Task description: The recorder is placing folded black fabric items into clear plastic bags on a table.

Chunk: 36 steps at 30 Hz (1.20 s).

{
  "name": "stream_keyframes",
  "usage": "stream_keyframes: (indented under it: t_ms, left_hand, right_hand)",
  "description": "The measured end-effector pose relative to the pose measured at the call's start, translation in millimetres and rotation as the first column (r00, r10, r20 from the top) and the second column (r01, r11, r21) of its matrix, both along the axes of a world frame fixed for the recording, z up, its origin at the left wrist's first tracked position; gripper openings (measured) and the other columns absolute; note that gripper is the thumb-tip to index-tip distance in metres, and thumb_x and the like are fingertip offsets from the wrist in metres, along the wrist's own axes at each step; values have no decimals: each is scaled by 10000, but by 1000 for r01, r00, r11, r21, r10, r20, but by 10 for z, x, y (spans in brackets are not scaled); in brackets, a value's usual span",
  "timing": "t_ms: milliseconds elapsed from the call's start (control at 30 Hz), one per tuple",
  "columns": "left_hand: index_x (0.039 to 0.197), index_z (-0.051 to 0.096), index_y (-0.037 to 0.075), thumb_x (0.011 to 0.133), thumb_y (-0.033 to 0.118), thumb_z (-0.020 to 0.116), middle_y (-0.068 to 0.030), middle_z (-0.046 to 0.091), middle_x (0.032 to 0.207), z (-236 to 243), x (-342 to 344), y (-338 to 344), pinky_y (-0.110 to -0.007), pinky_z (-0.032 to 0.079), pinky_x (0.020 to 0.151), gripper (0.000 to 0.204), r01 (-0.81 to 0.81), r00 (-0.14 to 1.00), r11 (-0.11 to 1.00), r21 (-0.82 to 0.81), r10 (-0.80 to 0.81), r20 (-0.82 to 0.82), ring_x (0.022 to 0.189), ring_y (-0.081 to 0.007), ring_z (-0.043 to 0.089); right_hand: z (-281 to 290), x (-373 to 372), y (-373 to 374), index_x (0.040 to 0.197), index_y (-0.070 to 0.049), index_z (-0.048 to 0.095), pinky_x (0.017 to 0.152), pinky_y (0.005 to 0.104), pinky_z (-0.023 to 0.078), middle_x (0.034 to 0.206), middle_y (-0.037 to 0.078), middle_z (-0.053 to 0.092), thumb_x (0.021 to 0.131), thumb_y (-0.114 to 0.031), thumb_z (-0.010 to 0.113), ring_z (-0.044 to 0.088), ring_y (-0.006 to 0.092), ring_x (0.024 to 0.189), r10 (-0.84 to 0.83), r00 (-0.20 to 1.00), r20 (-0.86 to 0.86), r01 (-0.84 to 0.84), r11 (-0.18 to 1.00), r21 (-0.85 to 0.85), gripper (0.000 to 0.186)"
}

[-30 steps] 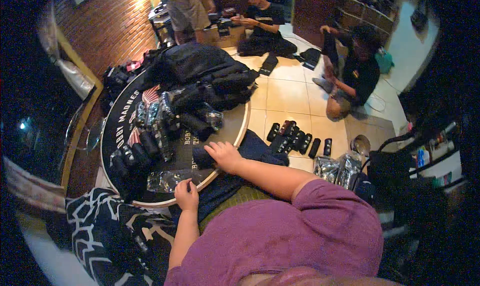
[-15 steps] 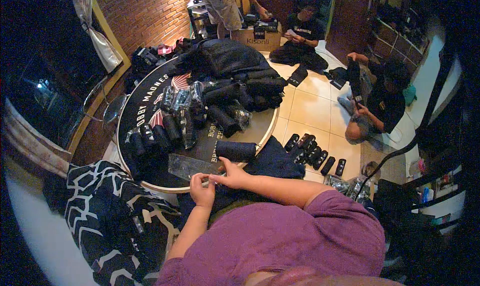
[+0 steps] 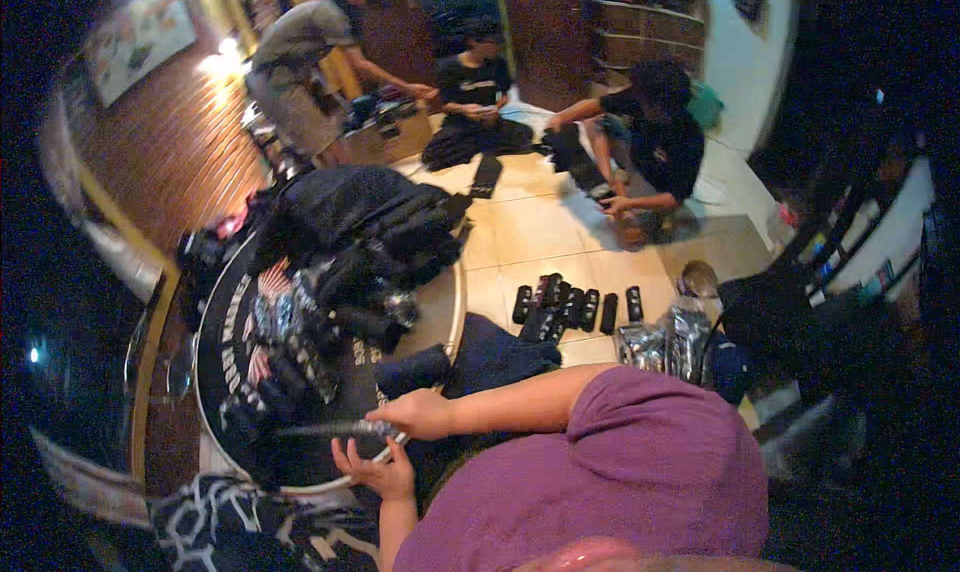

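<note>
At the near edge of the round black table (image 3: 350, 485), my right hand (image 3: 418, 414) is closed on a clear plastic bag (image 3: 315, 429), which shows as a blurred pale streak pointing left over the tabletop. Just below it is my left hand (image 3: 378, 472), fingers spread and nothing visible in them. A dark rolled cloth (image 3: 412, 369) lies on the table beyond my right hand. More dark rolls, some in shiny clear wrap (image 3: 283, 307), are heaped further across the tabletop.
Dark cloth (image 3: 500, 357) hangs at the table's right edge. Several small black rolls (image 3: 560, 312) stand on the tiled floor, near shiny plastic packs (image 3: 685, 342). Two people sit on the floor handling dark items; another bends over a cardboard box (image 3: 395, 137) at the back.
The view has swung to the right. My hands have come apart: the left has let go and opened, while the right keeps the plastic bag, now seen edge-on and blurred.
</note>
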<state>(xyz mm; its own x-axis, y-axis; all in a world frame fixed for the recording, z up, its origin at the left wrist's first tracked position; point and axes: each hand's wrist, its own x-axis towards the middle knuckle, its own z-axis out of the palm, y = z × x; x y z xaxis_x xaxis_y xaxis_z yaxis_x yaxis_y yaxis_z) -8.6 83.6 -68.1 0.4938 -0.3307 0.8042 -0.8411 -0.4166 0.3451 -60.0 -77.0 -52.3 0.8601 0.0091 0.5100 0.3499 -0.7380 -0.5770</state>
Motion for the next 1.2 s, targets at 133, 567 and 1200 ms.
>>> stream_keyframes:
  t_ms: [133, 567, 1200]
  left_hand:
    - [1293, 350, 52, 819, 376, 653, -222, 328, 1375, 237, -68, -38, -576, 239, 1046, 649, 33, 981, 992, 121, -55, 187, 1272, -437, 308]
    - [1275, 465, 22, 789, 264, 592, -145, 537, 1227, -141, -69, 104, -521, 295, 1032, 557, 220, 975, 907, 359, -191, -113, 1147, -323, 500]
    - [1155, 600, 100, 813, 126, 534, -150, 546, 1243, -185, -113, 33, -554, 263, 1035, 349, 213, 976, 821, 529, -159, -147, 1163, -320, 497]
  right_hand:
    - [102, -53, -54, 1107, -53, 566, 680, 360, 540, 1098, 141, 620, 795, -159, 545, 649, 284, 909, 98, 960, 261, -12, 949, -314, 331]
    - [-288, 0, -37, 907, -68, 575, 754, 362, 472, 963, 75, 607, 791, -199, 533, 576, 247, 968, 335, 932, 141, -218, 826, -519, 180]
    - [-206, 218, -699, 1313, -36, 414, 796, 459, 449, 1068, 163, 557, 719, -316, 728, 558, 333, 984, -435, 808, -397, 265, 871, -414, 727]
